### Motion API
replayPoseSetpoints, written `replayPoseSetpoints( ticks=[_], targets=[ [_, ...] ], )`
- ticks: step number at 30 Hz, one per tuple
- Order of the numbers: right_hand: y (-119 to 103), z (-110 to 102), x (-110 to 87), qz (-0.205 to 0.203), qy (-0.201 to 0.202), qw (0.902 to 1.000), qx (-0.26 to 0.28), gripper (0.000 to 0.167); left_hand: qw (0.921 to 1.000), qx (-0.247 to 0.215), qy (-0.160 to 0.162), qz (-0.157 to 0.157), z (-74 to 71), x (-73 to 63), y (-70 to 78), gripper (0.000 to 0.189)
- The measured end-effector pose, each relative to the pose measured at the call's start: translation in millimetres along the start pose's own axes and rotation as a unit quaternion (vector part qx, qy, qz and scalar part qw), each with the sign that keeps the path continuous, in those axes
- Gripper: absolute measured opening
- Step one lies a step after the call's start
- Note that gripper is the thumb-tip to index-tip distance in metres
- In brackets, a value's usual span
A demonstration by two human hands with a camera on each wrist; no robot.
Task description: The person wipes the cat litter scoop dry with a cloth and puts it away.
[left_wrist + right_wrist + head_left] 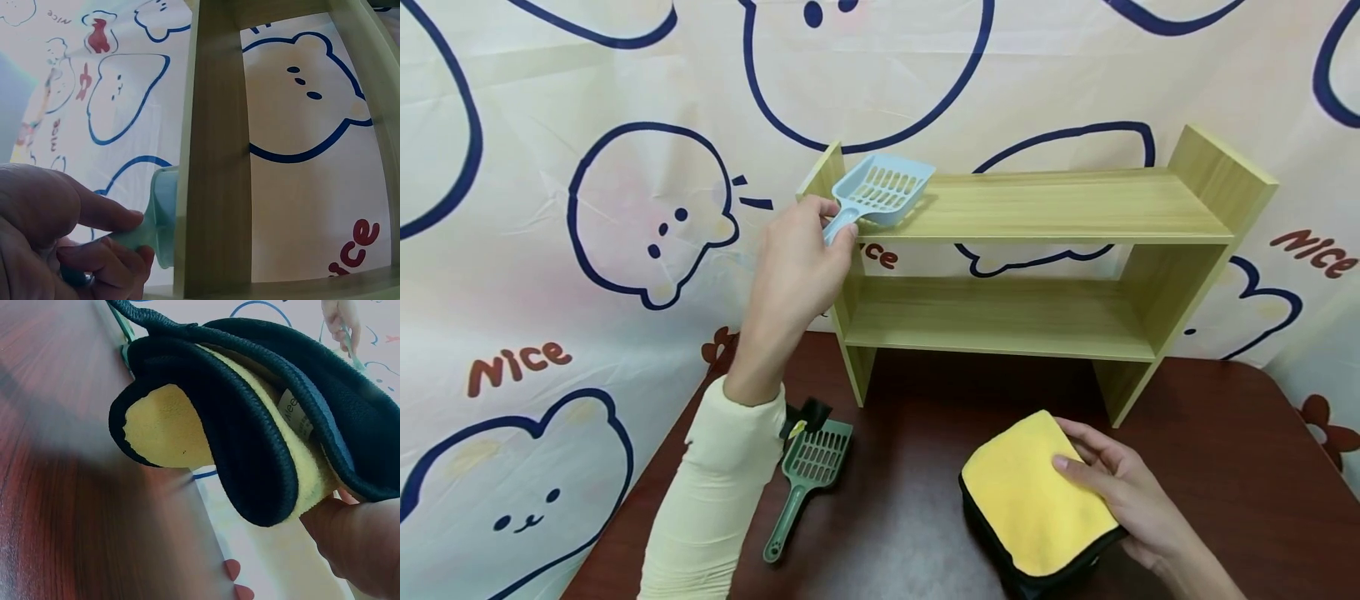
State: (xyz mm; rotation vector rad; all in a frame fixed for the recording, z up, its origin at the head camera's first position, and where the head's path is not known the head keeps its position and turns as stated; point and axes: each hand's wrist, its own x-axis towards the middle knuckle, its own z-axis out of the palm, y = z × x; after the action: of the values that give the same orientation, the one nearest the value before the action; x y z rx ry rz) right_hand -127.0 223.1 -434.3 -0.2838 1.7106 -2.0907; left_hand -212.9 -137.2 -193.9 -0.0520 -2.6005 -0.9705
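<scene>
My left hand (805, 258) grips the handle of a light blue slotted litter scoop (883, 187) at the left end of the shelf's top board. In the left wrist view the scoop (165, 215) shows beside the board's edge, with fingers curled round its handle. My right hand (1123, 492) pinches a folded yellow cloth (1037, 492) with black edging, thumb on top and fingers beneath. The right wrist view shows the cloth's (262, 444) layered folds, its dark side and a white label. A green slotted scoop (812, 471) lies on the table below my left forearm.
A two-tier wooden shelf (1000, 312) stands at the back of the dark red-brown table (895, 517). Behind it hangs a pale backdrop (655, 208) with cartoon bears. A small black item (808, 415) shows by the left sleeve.
</scene>
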Motion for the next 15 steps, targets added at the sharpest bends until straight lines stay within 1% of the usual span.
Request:
replayPoseSetpoints(
  ticks=[5,9,12,15],
  targets=[
    [2.2,0.8,1.6,-0.006,-0.006,1.0000,0.004,0.045,0.9998,0.017,0.013,0.002,5.3,8.6,1.3,0.041],
    [4.6,-0.3,2.9,-0.013,-0.011,0.9998,0.006,0.046,0.9995,0.021,0.025,0.001,8.0,11.3,1.9,0.041],
    [5.7,-0.4,3.5,-0.013,-0.011,0.9998,0.006,0.046,0.9993,0.015,0.033,0.003,9.1,10.8,0.6,0.044],
    [5.9,0.1,3.5,-0.010,-0.011,0.9999,0.004,0.046,0.9994,0.005,0.034,0.003,7.9,5.3,-2.0,0.050]
  ],
)
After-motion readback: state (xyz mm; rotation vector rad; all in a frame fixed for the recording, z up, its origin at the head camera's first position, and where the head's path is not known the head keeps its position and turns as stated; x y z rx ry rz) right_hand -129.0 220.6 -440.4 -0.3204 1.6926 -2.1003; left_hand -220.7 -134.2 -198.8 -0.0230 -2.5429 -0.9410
